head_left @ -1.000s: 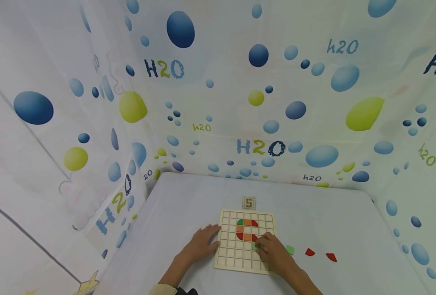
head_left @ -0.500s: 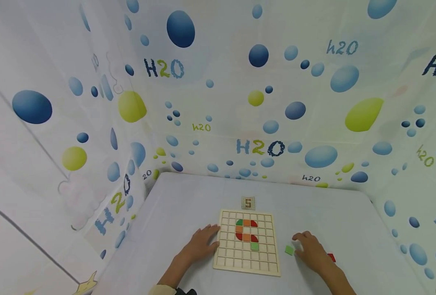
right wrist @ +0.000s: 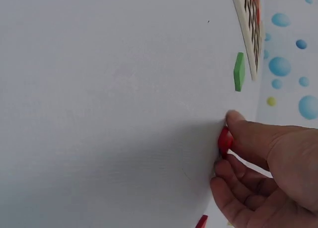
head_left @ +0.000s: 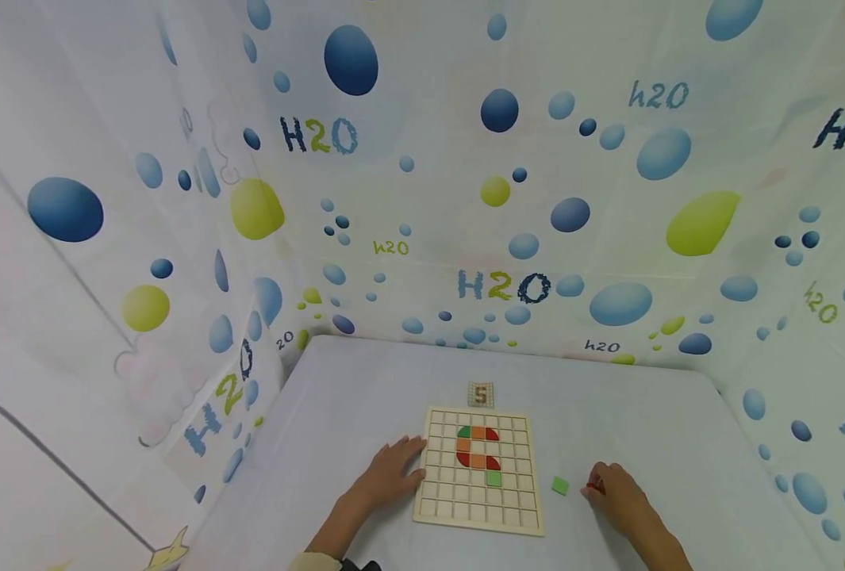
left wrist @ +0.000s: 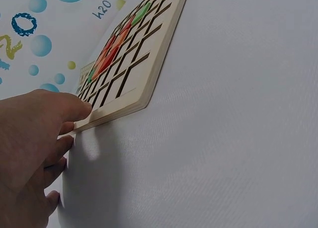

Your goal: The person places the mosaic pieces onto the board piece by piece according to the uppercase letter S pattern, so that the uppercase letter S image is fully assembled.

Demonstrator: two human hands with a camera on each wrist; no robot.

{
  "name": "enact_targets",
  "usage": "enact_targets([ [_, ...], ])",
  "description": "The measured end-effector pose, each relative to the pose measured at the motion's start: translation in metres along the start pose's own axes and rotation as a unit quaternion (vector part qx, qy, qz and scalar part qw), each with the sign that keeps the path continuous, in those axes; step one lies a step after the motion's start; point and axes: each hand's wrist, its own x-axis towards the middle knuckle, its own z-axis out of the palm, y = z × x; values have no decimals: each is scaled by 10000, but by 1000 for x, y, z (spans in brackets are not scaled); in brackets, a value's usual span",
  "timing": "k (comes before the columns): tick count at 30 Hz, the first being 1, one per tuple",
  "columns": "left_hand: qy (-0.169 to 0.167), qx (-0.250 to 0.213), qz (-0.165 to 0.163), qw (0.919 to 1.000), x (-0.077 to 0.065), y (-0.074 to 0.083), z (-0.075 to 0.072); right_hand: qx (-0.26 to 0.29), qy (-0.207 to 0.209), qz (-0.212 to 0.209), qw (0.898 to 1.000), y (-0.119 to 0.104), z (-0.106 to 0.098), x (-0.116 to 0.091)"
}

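A wooden grid board (head_left: 458,507) lies on the white tabletop, carrying several red, orange and green tiles in a curved shape. A light green square tile (head_left: 493,478) sits in a cell below that curve. My left hand (head_left: 388,474) rests at the board's left edge, fingers extended and touching its rim. To the right of the board, my right hand (head_left: 624,498) pinches a red quarter-round tile (right wrist: 225,140) between thumb and fingers, close over the table. A loose green square tile (head_left: 561,485) lies between that hand and the board.
Behind the board is a small card (head_left: 481,394) with a gridded figure 5. Another red tile (right wrist: 201,221) shows at the bottom of the right wrist view; my right hand hides it in the head view. Bubble-printed sheets (head_left: 429,198) enclose the table (head_left: 365,381).
My right hand let go of the light green tile on the board, moved right past the loose green tile, and took hold of a red quarter-round tile. The left hand stays put.
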Motion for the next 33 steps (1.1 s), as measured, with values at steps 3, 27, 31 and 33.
enact_targets([
  [3, -17, 9, -19, 10000, -1, 1, -2, 62, -22, -51, 10000, -1, -3, -2],
  [27, -46, -171, -54, 9998, -1, 0, -1, 4, 4, -207, 9998, -6, -4, -8],
  [31, -87, -120, -116, 9998, -1, -1, 1, 47, -117, 62, 9999, -5, -2, -9],
  [33, -66, -116, -123, 9998, -1, -1, 2, 117, -174, 166, 9996, -5, -1, -10],
])
